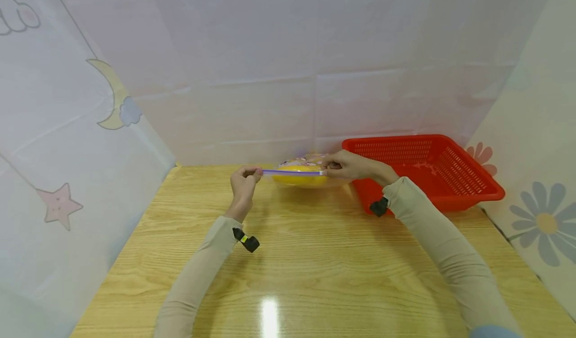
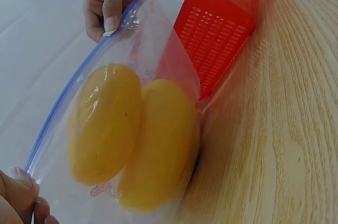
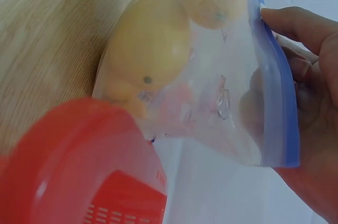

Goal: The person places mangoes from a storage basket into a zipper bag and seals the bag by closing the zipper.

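A clear zip bag (image 2: 127, 49) with a blue-purple zip strip (image 1: 292, 172) stands on the table, its top edge stretched between both hands. Inside lie yellow, mango-like fruits (image 2: 105, 123), smooth and oval with small dark specks. At the left end of the strip, my left hand (image 1: 244, 185) pinches the bag's edge between thumb and fingers. My right hand (image 1: 353, 166) pinches the strip toward its other end, the thumb at a small white slider (image 2: 108, 34). Faint printed figures show on the bag's film.
A red perforated plastic basket (image 1: 468, 200) stands just right of the bag, behind the right forearm. The wooden table (image 1: 297, 258) reaches back to a pale cloth backdrop (image 1: 252, 103). Printed side cloths rise along the left and right edges.
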Tool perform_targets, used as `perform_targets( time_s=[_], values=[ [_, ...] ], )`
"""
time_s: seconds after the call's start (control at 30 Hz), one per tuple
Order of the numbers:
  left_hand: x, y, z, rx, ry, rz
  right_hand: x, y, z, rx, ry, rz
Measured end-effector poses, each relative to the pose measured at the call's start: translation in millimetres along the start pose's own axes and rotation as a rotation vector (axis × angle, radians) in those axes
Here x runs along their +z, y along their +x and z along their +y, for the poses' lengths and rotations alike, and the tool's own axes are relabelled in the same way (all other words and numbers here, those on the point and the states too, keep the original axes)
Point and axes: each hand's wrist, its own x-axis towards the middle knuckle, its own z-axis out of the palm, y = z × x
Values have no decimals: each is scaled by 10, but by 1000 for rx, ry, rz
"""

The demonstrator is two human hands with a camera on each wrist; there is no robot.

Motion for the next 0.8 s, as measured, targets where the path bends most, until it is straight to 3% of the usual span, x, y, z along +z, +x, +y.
perform_targets(
  time_s=[0.6,0.8],
  values=[
    [-15,6,-26,-3,-22,30,16,-90,31,36,2,34],
    [0,-8,-11,-16,-8,19,53,-62,44,86,-60,54]
  ],
)
